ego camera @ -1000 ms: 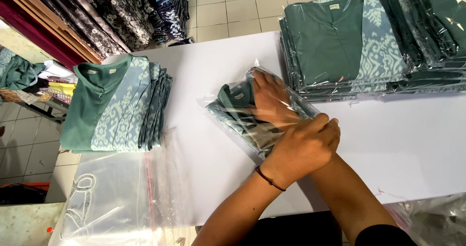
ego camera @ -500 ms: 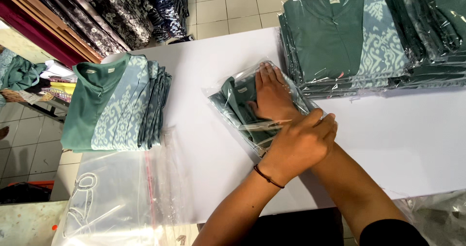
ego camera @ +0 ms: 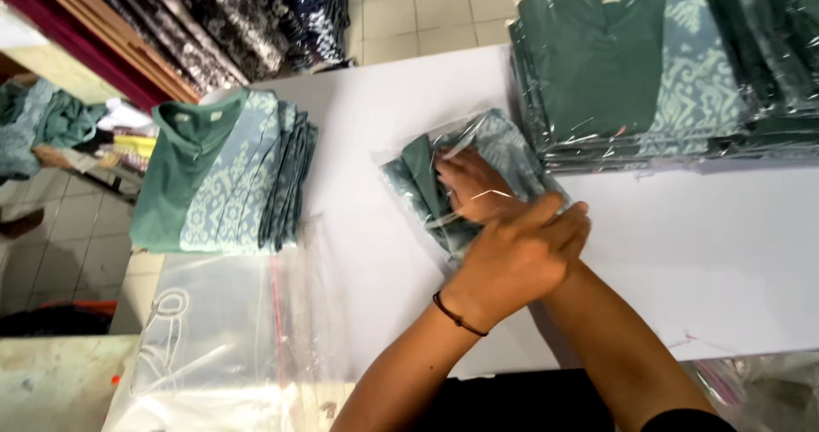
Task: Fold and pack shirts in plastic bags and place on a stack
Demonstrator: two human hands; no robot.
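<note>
A folded green shirt with a pale patterned panel [ego camera: 418, 176] lies partly inside a clear plastic bag [ego camera: 499, 138] in the middle of the white table [ego camera: 682, 253]. My right hand [ego camera: 473, 185] rests on the shirt with plastic film across its back, so it seems to be inside the bag's mouth. My left hand [ego camera: 520, 257], with a dark cord at the wrist, lies over the right wrist, fingers curled at the bag's near edge. The forearms cross, and the left hand hides the bag's opening.
A stack of unbagged green patterned shirts [ego camera: 217, 180] sits at the table's left. Bagged shirts [ego camera: 648, 65] are piled at the back right. Empty clear bags [ego camera: 222, 330] hang over the near left edge. Dark patterned fabrics [ego camera: 239, 14] hang beyond, above a tiled floor.
The right hand has slid a little farther into the bag with the shirt. My left hand stays at the bag's near edge. The stacks have not moved.
</note>
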